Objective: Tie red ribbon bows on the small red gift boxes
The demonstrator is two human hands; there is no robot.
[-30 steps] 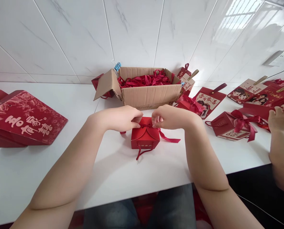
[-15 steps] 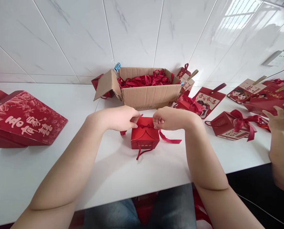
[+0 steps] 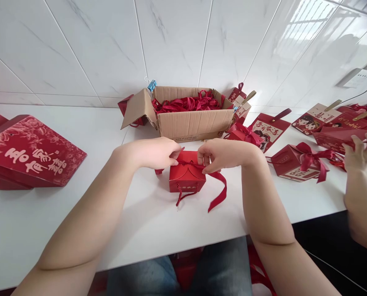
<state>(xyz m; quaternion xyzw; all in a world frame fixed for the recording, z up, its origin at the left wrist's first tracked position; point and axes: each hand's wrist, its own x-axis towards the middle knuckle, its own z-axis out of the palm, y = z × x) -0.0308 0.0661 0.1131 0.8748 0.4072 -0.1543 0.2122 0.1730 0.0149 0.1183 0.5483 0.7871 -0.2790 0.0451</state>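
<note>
A small red gift box (image 3: pixel 187 181) with scalloped top flaps and a twisted cord handle (image 3: pixel 181 199) stands on the white table in front of me. Dark red ribbon (image 3: pixel 221 190) lies across its top, one tail curling down onto the table at the right. My left hand (image 3: pixel 163 153) pinches the ribbon at the box's upper left edge. At the upper right edge, my right hand (image 3: pixel 212 156) has thumb and fingers closed on the ribbon. Fingers partly hide the ribbon's middle, so I cannot tell whether it is knotted.
An open cardboard box (image 3: pixel 196 123) of red ribbons stands behind, with a blue binder clip (image 3: pixel 152 85). A large red box (image 3: pixel 38 154) lies at left. Right are a bow-tied box (image 3: pixel 297 162) and several printed boxes. Another person's hand (image 3: pixel 361 152) touches a red box (image 3: pixel 337 137).
My right thumb and fingers have shifted slightly on the ribbon, and its right tail has swung from lying sideways to curling toward me. My left hand stays put. The other person's hand has moved slightly.
</note>
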